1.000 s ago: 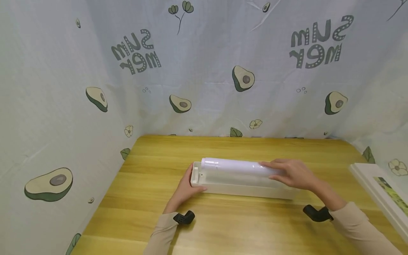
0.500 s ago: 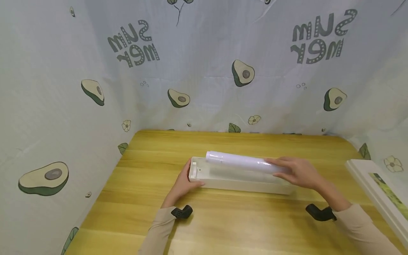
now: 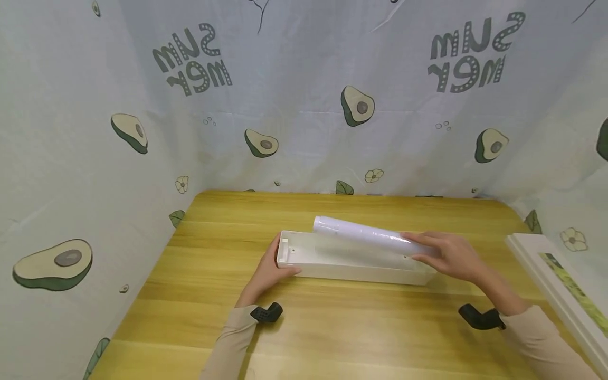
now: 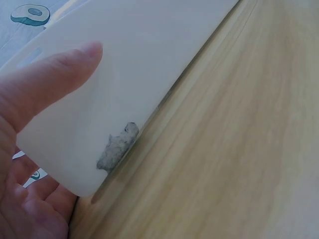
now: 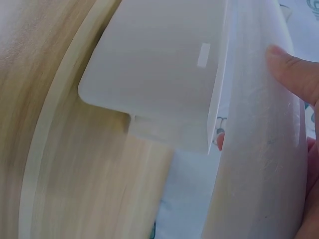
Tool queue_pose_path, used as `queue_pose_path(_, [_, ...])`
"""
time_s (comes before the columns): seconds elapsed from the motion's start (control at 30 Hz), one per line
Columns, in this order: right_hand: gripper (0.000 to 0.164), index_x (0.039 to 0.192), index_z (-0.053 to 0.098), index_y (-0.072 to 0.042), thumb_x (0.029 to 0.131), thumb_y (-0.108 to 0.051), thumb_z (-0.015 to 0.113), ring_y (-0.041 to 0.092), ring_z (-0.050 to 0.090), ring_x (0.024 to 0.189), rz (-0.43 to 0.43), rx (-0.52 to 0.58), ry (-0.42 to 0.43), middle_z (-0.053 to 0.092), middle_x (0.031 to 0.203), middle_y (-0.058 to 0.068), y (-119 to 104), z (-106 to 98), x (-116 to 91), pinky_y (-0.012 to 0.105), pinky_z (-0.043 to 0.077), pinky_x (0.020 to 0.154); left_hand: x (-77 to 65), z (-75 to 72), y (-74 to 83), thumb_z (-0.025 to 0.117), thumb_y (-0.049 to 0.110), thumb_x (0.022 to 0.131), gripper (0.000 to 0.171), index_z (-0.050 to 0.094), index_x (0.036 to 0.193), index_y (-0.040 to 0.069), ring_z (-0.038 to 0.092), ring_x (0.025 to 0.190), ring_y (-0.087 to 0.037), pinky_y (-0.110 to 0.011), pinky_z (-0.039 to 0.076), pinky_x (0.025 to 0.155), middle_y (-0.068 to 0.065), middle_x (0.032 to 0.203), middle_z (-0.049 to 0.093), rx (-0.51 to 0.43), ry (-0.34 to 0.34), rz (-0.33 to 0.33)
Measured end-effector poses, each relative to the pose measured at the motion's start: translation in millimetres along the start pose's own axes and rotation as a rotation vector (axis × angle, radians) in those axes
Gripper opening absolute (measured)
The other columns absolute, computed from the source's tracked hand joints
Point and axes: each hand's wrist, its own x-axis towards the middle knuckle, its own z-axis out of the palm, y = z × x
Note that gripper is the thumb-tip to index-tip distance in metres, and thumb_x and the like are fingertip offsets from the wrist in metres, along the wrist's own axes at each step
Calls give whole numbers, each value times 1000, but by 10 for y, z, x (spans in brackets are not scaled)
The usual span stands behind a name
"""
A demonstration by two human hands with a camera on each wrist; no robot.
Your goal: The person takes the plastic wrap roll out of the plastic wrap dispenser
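Note:
A long white open box [image 3: 353, 271] sits on the wooden table. At its left end my left hand [image 3: 267, 270] grips the wall, thumb on the front face and fingers around the end. My right hand [image 3: 453, 257] holds a glossy whitish roll of plastic wrap [image 3: 353, 230] by its right end, thumb and fingers on either side. The roll slants above the box, its left end higher and past the back wall. In the right wrist view the thumb lies along the roll [image 5: 254, 124], beside the box end [image 5: 154, 59]. A grey rough patch [image 4: 118, 147] marks the box's front in the left wrist view.
A long white lid-like piece [image 3: 532, 253] with a green-yellow label [image 3: 577, 290] lies at the table's right side. A curtain [image 3: 304, 68] printed with avocados hangs behind the table [image 3: 361, 332] and along both sides.
The roll has risen out of the box and shifted right in my right hand, its left end tilting up. My left hand keeps its grip on the box. The head view has shifted slightly.

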Motion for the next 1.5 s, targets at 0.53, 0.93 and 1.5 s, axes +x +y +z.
queue_pose_path(0.53, [58,123,63,-28,68,-25,80,13,63,66,50,-40,-3,74,97,7,35,-67,-106,25,44,53,-10,-4,27,78,7,73,104,9,151,4,35,135,-34,-47,30,110,-19,152,29,-2,-11,4])
queue_pose_path(0.93, [61,125,61,-26,68,-23,80,18,63,66,85,-56,21,73,96,10,46,-106,-200,27,45,53,-6,-2,18,78,7,73,105,9,151,5,34,136,-33,-47,29,111,-17,153,26,-10,-3,-5])
queue_pose_path(1.5, [64,128,59,-29,68,-26,80,18,61,65,136,-106,27,73,96,11,72,-146,-312,25,40,49,42,8,-80,79,8,72,105,11,152,9,37,134,-31,-46,30,110,-14,152,29,-22,17,1])
